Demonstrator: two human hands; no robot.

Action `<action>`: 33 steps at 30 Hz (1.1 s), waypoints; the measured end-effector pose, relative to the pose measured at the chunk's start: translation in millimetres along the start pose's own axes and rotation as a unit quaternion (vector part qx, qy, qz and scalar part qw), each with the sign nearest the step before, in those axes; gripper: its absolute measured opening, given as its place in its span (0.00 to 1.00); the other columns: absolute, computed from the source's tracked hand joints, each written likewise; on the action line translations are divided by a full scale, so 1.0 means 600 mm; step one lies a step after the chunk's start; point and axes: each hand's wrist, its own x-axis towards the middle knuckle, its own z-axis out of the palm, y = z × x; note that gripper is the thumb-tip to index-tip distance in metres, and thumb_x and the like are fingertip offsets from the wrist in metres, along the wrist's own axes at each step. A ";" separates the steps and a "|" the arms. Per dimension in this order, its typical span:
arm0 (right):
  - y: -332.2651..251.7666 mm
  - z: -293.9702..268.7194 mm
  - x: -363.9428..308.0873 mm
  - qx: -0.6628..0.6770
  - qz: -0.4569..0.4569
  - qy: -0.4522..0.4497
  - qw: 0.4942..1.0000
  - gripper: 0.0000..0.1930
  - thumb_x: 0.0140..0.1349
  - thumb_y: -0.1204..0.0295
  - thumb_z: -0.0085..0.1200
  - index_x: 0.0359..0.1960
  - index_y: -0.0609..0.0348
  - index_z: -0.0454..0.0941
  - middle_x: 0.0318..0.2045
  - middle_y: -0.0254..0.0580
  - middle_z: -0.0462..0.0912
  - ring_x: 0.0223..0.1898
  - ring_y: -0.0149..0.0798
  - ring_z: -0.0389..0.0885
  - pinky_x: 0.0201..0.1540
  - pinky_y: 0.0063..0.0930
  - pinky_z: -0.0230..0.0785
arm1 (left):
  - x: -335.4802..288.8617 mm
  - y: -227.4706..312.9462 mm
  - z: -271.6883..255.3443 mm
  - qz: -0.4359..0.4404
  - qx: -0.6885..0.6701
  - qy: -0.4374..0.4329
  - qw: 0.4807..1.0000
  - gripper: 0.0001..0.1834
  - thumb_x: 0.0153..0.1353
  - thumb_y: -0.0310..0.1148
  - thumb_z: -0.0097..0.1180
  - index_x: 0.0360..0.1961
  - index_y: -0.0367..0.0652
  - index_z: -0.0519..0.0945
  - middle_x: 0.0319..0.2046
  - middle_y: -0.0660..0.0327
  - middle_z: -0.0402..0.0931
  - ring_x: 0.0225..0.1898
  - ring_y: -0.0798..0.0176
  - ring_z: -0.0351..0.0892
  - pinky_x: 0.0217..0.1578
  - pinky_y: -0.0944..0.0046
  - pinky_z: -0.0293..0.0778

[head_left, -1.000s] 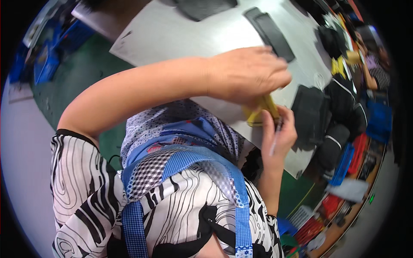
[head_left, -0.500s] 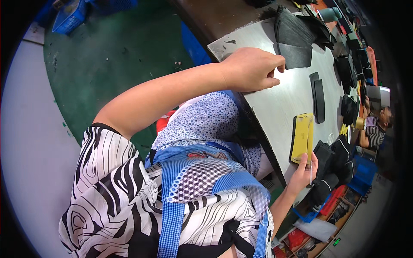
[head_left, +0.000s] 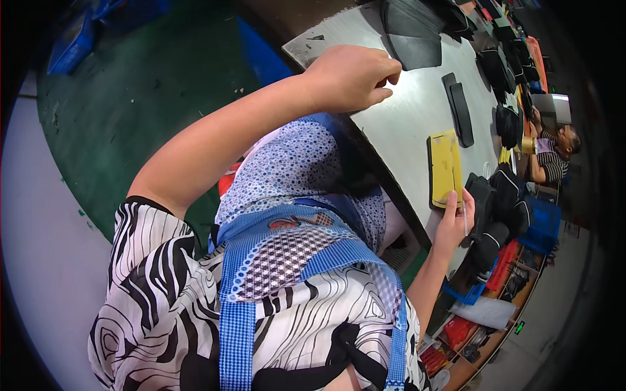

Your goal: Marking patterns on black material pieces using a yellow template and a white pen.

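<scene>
My right hand (head_left: 450, 225) grips the lower end of a flat yellow plate (head_left: 445, 159), its thumb on top. A dark edge, apparently a black piece, shows along the plate's left side. A slim pale stick (head_left: 465, 218) runs along those fingers; its kind is unclear. My left hand (head_left: 355, 77) is over the table's near edge, fingers loosely bent, thumb and forefinger apart with nothing visible between them. Its palm side is hidden. Just beyond it lies a fanned stack of black sheets (head_left: 414, 36). Two narrow black strips (head_left: 460, 111) lie between that stack and the plate.
The pale worktop (head_left: 391, 124) has its dark edge close to my lap. Black pouch-like pieces (head_left: 499, 195) line its far side. Blue crates (head_left: 72, 42) stand on the green floor. A co-worker in a striped shirt (head_left: 554, 156) sits at the right, near shelves of goods (head_left: 482, 345).
The whole view has shifted, so the table and both hands appear further up and left. My right hand still grips the yellow plate. My left hand remains by the black stack.
</scene>
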 end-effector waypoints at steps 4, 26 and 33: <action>-0.007 0.006 0.001 -0.002 -0.003 0.005 1.000 0.14 0.74 0.71 0.59 0.54 0.70 0.77 0.43 0.40 0.85 0.41 0.26 0.83 0.46 0.21 0.75 | 0.001 -0.004 0.003 0.002 0.013 -0.003 1.000 0.09 0.62 0.34 0.63 0.43 0.46 0.83 0.34 0.60 0.82 0.38 0.54 0.84 0.39 0.54 0.78; -0.002 0.013 -0.001 -0.074 -0.026 0.040 0.996 0.15 0.70 0.69 0.63 0.52 0.68 0.80 0.40 0.39 0.87 0.42 0.28 0.83 0.48 0.24 0.75 | 0.000 -0.012 -0.007 0.013 -0.060 0.021 0.998 0.10 0.62 0.32 0.64 0.43 0.41 0.83 0.32 0.53 0.83 0.34 0.55 0.85 0.37 0.58 0.78; -0.006 0.016 -0.010 0.036 0.015 0.065 0.997 0.15 0.70 0.70 0.63 0.51 0.68 0.80 0.40 0.36 0.86 0.41 0.25 0.82 0.48 0.21 0.74 | 0.002 -0.009 -0.004 0.011 -0.039 -0.007 0.999 0.09 0.66 0.33 0.64 0.44 0.42 0.84 0.30 0.60 0.84 0.31 0.65 0.82 0.34 0.64 0.75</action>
